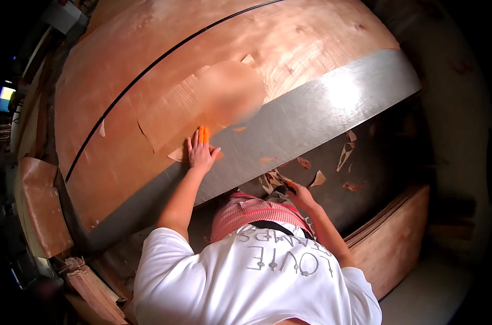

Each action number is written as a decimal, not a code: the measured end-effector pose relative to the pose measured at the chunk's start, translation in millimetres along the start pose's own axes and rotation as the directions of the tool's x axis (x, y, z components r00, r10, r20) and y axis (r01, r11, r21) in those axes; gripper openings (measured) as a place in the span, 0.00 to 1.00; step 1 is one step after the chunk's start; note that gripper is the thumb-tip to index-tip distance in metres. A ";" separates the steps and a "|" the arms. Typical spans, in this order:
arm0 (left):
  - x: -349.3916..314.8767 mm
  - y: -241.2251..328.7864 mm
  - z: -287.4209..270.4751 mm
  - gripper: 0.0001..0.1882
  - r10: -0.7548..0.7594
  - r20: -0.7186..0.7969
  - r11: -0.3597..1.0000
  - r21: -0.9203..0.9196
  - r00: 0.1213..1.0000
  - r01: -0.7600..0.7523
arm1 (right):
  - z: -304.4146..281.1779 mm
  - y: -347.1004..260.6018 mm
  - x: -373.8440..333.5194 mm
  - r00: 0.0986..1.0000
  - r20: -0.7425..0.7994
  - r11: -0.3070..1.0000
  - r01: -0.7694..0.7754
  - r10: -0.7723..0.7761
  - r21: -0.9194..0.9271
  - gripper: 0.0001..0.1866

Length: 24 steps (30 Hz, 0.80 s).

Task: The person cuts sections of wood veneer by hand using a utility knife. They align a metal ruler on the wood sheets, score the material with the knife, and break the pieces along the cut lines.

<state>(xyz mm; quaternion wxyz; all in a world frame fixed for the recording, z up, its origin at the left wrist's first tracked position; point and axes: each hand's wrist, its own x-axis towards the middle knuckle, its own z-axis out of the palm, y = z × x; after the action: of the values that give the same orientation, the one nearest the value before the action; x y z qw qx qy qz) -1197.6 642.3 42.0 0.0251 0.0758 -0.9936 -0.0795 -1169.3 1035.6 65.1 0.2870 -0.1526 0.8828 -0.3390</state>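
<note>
My left hand (pixel 201 156) lies flat with fingers stretched out, two of them covered in orange. It rests where a thin wood veneer sheet (pixel 110 184) meets a shiny metal strip (pixel 311 119) along the table's near edge. Under and beside its fingers is a small torn veneer scrap (pixel 178 155). Low beside my waist, past the table edge, my right hand (pixel 302 197) is closed around something slim and dark with a bit of orange near it; its kind is not clear. Further in on the sheet lies a patch of veneer (pixel 165 111), partly smeared by blur.
A thin black line (pixel 148 67) curves across the sheet. Veneer scraps (pixel 345 154) litter the floor below the edge. A stack of wood sheets (pixel 397 238) stands at my right. At left are a curled sheet (pixel 43 208) and a bundle of strips (pixel 94 292).
</note>
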 end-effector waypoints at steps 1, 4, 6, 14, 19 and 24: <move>-2.1 -3.9 -4.7 0.42 0.004 0.029 1.000 0.000 1.000 -0.004 | -5.1 -5.8 1.8 0.999 0.008 0.999 -0.032 0.032 0.042 0.22; -14.6 -18.4 -8.4 0.43 0.025 0.077 0.999 0.034 0.997 -0.028 | -7.8 -6.1 14.3 0.996 0.002 0.995 -0.085 0.085 0.053 0.23; -18.6 -22.4 -9.1 0.43 0.037 0.123 0.998 0.051 0.992 -0.043 | -8.9 3.5 20.7 0.992 -0.010 0.991 -0.127 0.127 0.051 0.23; 22.7 -59.4 -15.8 0.33 0.136 0.015 0.983 0.125 0.991 -0.137 | 11.6 3.3 29.6 0.992 0.066 0.994 -0.112 0.110 0.018 0.23; 73.7 -90.0 3.8 0.26 0.100 -0.091 0.974 0.211 0.991 -0.079 | 14.3 -15.1 47.9 0.992 0.090 0.995 -0.087 0.083 0.042 0.23; 104.9 -107.0 11.8 0.23 -0.151 0.183 0.989 0.022 0.971 0.149 | 2.9 -6.8 33.5 0.991 0.016 0.990 -0.134 0.134 0.035 0.24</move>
<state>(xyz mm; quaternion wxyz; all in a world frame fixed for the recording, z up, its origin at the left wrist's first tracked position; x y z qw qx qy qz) -1286.2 523.5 17.0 -0.0733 0.1431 -0.9834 -0.0839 -1193.4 1013.6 54.5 0.3180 -0.0901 0.8829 -0.3336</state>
